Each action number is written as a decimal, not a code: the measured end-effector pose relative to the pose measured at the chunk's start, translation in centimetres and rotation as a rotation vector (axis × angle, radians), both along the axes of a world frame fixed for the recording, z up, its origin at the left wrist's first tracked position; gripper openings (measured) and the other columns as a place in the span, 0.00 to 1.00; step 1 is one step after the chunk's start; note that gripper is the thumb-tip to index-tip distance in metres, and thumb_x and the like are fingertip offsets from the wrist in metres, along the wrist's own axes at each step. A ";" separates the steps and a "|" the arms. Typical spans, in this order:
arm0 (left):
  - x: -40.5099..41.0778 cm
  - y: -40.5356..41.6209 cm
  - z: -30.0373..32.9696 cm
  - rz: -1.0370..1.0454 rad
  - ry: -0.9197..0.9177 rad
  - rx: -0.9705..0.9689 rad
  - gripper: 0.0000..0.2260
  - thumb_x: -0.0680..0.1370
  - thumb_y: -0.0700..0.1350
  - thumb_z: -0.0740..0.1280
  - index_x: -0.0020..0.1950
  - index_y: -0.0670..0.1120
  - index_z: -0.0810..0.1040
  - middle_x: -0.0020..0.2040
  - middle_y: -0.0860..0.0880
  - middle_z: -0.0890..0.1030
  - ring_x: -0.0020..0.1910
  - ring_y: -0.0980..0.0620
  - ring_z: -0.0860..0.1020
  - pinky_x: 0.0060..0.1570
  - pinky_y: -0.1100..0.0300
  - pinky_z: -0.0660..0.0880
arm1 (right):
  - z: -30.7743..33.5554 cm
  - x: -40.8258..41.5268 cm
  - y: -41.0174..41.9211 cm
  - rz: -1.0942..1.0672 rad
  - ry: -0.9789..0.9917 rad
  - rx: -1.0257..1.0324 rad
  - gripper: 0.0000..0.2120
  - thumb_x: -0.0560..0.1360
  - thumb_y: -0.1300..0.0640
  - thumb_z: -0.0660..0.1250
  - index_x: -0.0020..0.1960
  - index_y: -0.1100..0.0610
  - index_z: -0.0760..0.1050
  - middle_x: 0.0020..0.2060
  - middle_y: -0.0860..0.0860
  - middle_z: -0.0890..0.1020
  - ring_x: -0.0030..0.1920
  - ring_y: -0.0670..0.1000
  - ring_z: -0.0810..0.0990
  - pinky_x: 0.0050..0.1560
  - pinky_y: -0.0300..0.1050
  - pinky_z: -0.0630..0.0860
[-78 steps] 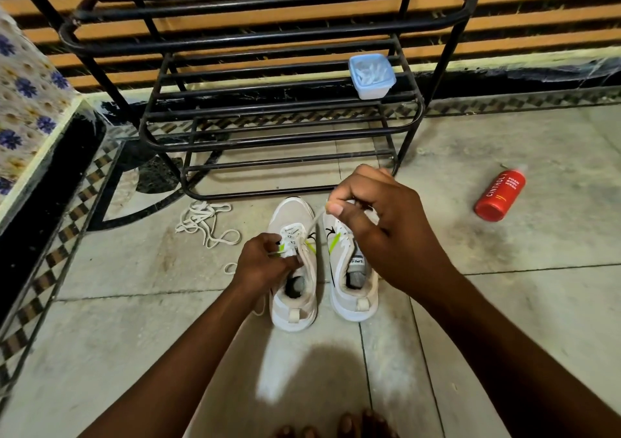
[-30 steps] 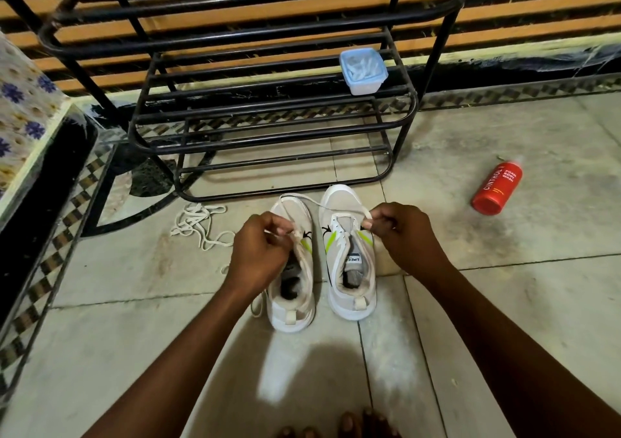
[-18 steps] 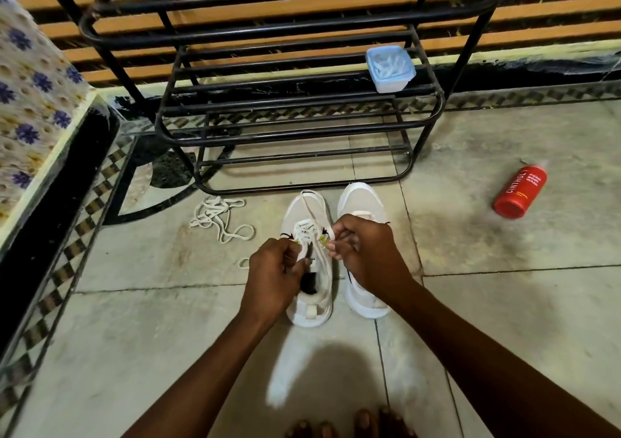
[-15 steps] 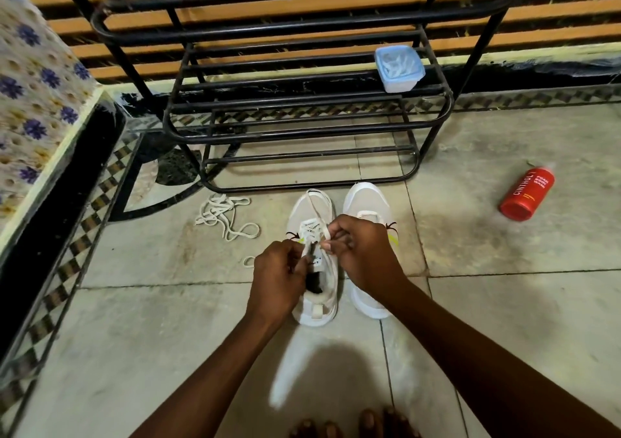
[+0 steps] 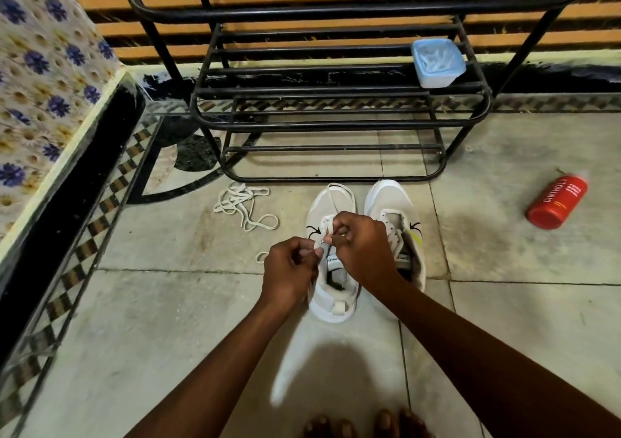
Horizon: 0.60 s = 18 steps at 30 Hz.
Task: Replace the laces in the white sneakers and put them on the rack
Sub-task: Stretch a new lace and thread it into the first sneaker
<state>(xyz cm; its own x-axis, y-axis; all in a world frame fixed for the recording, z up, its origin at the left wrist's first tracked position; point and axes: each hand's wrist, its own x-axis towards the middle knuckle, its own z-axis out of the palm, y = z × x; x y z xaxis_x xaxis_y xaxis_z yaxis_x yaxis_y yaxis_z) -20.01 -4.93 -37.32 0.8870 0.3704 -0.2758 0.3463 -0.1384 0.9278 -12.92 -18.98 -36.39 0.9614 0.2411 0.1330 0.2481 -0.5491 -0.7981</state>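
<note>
Two white sneakers stand side by side on the tiled floor, toes toward the black metal rack point(image 5: 336, 115). Both hands work over the left sneaker point(image 5: 331, 296). My left hand point(image 5: 290, 274) pinches one end of the white lace point(image 5: 331, 195) at the shoe's left eyelets. My right hand point(image 5: 364, 247) pinches the other end just above the tongue. A loop of that lace lies over the toe. The right sneaker point(image 5: 391, 199) sits partly behind my right wrist, with a yellow-green side stripe. A loose heap of old laces point(image 5: 245, 205) lies on the floor to the left.
A small blue plastic box point(image 5: 437, 62) rests on the rack's middle shelf at the right. A red spray can point(image 5: 557, 202) lies on the floor to the right. A floral-covered ledge point(image 5: 43, 78) runs along the left. My toes point(image 5: 363, 426) show at the bottom edge.
My right hand came in from the right sneaker to the left one. Both hands now pinch the lace close together over its tongue. The camera view shifted, so the rack appears further right.
</note>
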 end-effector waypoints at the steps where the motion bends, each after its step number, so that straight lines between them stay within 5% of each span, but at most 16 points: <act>1: 0.0 0.0 0.1 0.004 -0.001 -0.016 0.04 0.78 0.43 0.75 0.48 0.43 0.83 0.39 0.41 0.85 0.38 0.42 0.85 0.43 0.46 0.82 | -0.1 -0.1 0.0 -0.006 0.000 -0.003 0.07 0.69 0.55 0.73 0.37 0.53 0.75 0.30 0.46 0.82 0.34 0.48 0.81 0.40 0.49 0.78; 8: -0.2 -0.4 1.1 0.034 -0.014 -0.100 0.03 0.78 0.39 0.75 0.49 0.40 0.84 0.41 0.37 0.85 0.35 0.49 0.82 0.37 0.57 0.80 | 0.0 0.0 -0.1 0.061 -0.181 -0.087 0.07 0.65 0.59 0.73 0.36 0.51 0.76 0.28 0.45 0.78 0.31 0.49 0.75 0.34 0.44 0.74; 14: 0.0 -0.4 1.2 0.045 -0.015 -0.073 0.04 0.76 0.37 0.76 0.50 0.41 0.85 0.41 0.39 0.85 0.36 0.49 0.84 0.42 0.53 0.83 | -0.2 -0.4 -0.4 0.126 -0.290 -0.173 0.06 0.65 0.65 0.73 0.39 0.56 0.81 0.32 0.50 0.82 0.35 0.54 0.76 0.39 0.38 0.65; 18: 0.1 -0.4 1.0 0.023 -0.021 -0.026 0.04 0.76 0.39 0.77 0.49 0.46 0.85 0.39 0.44 0.86 0.40 0.46 0.85 0.45 0.50 0.83 | 0.6 -0.1 0.0 0.101 -0.209 -0.145 0.09 0.63 0.63 0.72 0.32 0.53 0.74 0.25 0.47 0.75 0.30 0.50 0.71 0.33 0.40 0.66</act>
